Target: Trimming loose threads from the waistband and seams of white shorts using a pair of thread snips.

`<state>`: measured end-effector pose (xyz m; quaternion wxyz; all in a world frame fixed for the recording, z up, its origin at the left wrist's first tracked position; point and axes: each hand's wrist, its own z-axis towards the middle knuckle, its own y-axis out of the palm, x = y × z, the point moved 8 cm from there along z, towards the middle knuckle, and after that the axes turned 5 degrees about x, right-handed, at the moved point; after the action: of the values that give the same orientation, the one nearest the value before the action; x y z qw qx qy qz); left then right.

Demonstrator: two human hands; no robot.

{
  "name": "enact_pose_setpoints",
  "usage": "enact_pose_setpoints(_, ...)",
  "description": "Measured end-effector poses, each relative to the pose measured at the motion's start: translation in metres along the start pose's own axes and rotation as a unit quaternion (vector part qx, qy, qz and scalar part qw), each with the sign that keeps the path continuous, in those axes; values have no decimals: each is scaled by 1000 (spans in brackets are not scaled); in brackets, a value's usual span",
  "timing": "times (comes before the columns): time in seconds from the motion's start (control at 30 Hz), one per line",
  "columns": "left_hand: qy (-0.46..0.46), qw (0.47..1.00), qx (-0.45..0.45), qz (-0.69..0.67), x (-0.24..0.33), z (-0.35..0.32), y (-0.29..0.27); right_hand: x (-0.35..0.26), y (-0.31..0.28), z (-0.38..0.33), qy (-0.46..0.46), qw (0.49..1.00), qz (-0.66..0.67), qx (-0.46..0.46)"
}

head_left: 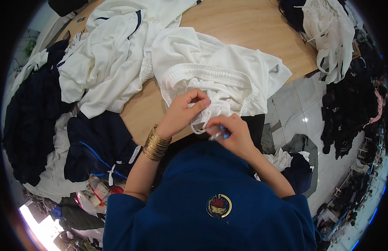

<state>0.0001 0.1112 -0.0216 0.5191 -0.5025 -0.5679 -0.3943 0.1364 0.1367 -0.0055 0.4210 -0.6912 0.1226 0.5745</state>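
White garment [217,54], 12–1 o'clock: your left hand [181,110] pinches its waist, fingertips together; your right hand [236,137] grips a small blue tool [225,134]. Navy garment [95,140], 9 o'clock.

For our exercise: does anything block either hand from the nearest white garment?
Nothing visible does: the left hand touches the garment; the right hand, holding a small blue object, is beside a white cord.

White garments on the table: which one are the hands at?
The white garment with the gathered waistband: the left hand and right hand are at its near edge. Neither touches the white pile on its left or the pale bundle at upper right.
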Motion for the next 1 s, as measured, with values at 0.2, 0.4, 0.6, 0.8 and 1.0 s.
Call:
enact_pose_setpoints(0.2, -31, 998, -4, -47, -4, 3, 0, -36, -13, -1, -144, 986, -53, -67)
enact_pose_setpoints(0.4, -29, 998, -11, -63, -1, 1, 1, -29, -44, 14, -89, 971, -201, 94)
enact_pose_setpoints(0.6, -32, 998, -10, -55, -1, 1, 1, -28, -42, 14, -104, 952, -260, 122)
enact_pose_setpoints(0.8, -33, 997, -11, -62, 0, 3, 1, -27, -39, 15, -105, 953, -254, 124)
enact_pose_setpoints(1.0, -44, 997, -10, -68, -2, 2, 1, -1, -33, 19, 51, 994, -82, 56)
